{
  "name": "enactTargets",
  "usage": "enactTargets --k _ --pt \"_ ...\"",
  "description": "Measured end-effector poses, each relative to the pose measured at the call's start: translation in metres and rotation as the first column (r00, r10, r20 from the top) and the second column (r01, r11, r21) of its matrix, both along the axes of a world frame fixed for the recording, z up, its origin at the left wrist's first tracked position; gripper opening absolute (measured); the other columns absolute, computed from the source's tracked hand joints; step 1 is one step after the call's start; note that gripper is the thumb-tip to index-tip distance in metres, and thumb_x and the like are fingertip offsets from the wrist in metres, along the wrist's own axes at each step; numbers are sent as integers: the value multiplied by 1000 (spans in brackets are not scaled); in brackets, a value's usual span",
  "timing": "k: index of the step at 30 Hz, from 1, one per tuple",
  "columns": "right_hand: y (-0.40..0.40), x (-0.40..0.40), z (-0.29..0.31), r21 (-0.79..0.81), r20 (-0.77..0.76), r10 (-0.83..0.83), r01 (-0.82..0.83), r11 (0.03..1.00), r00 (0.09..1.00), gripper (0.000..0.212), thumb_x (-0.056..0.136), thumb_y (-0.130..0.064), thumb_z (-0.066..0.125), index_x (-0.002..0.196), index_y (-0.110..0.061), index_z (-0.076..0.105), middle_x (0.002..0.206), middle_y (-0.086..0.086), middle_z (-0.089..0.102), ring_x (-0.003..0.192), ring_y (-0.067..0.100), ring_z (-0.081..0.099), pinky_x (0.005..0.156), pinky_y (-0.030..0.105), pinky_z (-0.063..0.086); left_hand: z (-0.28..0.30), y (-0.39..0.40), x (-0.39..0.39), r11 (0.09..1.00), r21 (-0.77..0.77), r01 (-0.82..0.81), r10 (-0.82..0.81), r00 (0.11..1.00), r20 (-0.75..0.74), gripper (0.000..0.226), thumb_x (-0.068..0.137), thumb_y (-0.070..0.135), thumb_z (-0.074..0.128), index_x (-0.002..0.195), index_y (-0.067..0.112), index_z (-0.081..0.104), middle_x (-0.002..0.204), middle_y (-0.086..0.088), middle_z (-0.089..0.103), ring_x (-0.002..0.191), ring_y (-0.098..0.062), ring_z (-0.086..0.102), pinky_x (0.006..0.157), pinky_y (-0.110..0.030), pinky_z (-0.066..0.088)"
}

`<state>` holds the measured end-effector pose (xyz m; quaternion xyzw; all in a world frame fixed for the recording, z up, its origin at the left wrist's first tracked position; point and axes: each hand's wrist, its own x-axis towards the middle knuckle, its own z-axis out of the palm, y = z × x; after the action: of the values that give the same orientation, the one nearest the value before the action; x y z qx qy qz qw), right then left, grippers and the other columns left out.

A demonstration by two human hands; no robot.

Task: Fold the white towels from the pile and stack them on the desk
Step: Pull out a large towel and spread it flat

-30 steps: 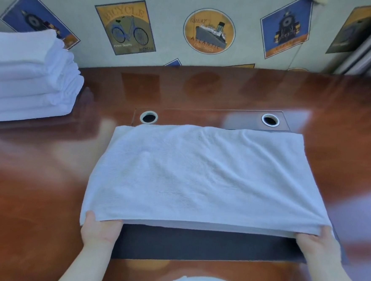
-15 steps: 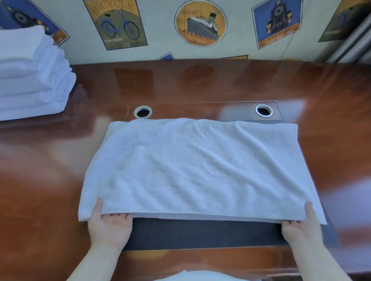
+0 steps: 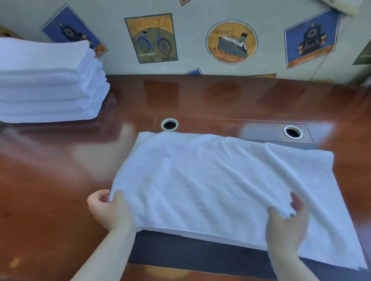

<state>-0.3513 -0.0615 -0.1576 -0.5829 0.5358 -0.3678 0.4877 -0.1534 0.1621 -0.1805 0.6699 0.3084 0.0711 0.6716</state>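
White towel (image 3: 216, 186) lies flat on the desk (image 3: 44, 196), folded into a wide rectangle, its layered edges showing along the near side. Landmark: the towel. Its far edge sits just short of two round grommets, left grommet (image 3: 169, 124) just beyond the far left corner, right grommet (image 3: 293, 132) beyond the far edge toward the right. Near edge overlaps a dark mat (image 3: 194, 255), which shows as a strip on the near side of the towel.

Left hand (image 3: 109, 209) at the towel's near left corner. Thumb on top of the cloth, fingers curled at the corner's edge; it pinches the corner between thumb and fingers. Corner looks slightly raised off the desk.

Right hand (image 3: 288, 222) on top of the towel, inward from the near right corner. Fingers curled, bunching a small ridge of cloth between thumb and fingers; creases run out from the grip toward the far side. The hand is somewhat blurred, so finer finger detail cannot be made out. The near right corner itself lies flat, past the hand.

Stack (image 3: 41, 79) of folded white towels well apart from the towel, to the far left, on the desk against the wall. Several layers, rounded folds facing right.

Wall (image 3: 115, 1) beyond the towel, pale, with printed pictures: a bicycle poster (image 3: 151, 38) and a round ship badge (image 3: 231, 42) among them.
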Motion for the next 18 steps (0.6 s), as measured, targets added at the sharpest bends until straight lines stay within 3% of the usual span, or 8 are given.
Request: enactTargets --k 1,3,4,6,11,13,15,18 --pt "16 19 -7 -31 -82 193 -196 980 978 48 87 -1 61 117 -37 51 127 -7 52 129 22 45 98 32 36 6 -1 18 979 142 145 -156 985 69 25 80 1 62 99 15 54 85 8 53 80 -17 54 68 -17 43" --pt "54 61 -18 12 -334 679 -717 697 654 42 87 -10 62 115 -41 55 131 -16 51 131 11 42 101 24 33 12 -6 61 876 240 418 -433 902 10 23 83 -1 60 102 12 60 88 8 57 90 -19 57 78 -24 47" --pt "77 83 -25 48 -430 800 -874 483 419 41 87 -18 62 121 -40 56 139 -16 46 135 8 37 106 23 29 16 -8 85 827 255 502 -509 860 -43 24 84 -1 59 104 11 63 91 5 60 94 -21 59 83 -30 48" --pt "115 126 -34 33 -554 815 -973 227 171 49 88 -25 59 135 -36 51 152 -11 36 140 9 29 113 24 22 15 -14 128 736 264 623 -608 780 -148 27 84 1 59 109 10 66 101 -2 65 97 -24 62 89 -34 50" --pt "143 211 -30 75 -597 784 -961 265 169 63 93 -23 54 151 -30 30 162 -3 19 147 16 19 119 33 19 -5 -34 184 465 268 844 -795 531 -292 30 89 8 62 119 8 67 119 -8 66 112 -26 62 99 -36 49" --pt "139 234 -25 87 -629 759 -955 285 169 65 92 -21 54 151 -27 29 160 -2 22 146 19 21 117 33 23 -10 -43 196 387 291 875 -823 470 -318 27 90 16 63 116 9 68 112 -4 65 105 -23 61 94 -32 49" --pt "136 251 -25 67 -649 732 -942 329 209 62 91 -19 54 149 -26 33 153 -2 31 138 21 30 108 33 32 -14 -51 203 374 267 888 -824 451 -344 16 88 27 66 99 16 64 92 -3 58 85 -20 55 76 -28 45" --pt "139 265 -30 58 -686 679 -911 409 261 51 90 -27 61 137 -25 42 137 -2 40 124 21 39 92 32 40 -16 -61 214 431 127 894 -790 441 -426 28 88 40 67 86 16 52 80 0 52 72 -20 48 64 -27 38"
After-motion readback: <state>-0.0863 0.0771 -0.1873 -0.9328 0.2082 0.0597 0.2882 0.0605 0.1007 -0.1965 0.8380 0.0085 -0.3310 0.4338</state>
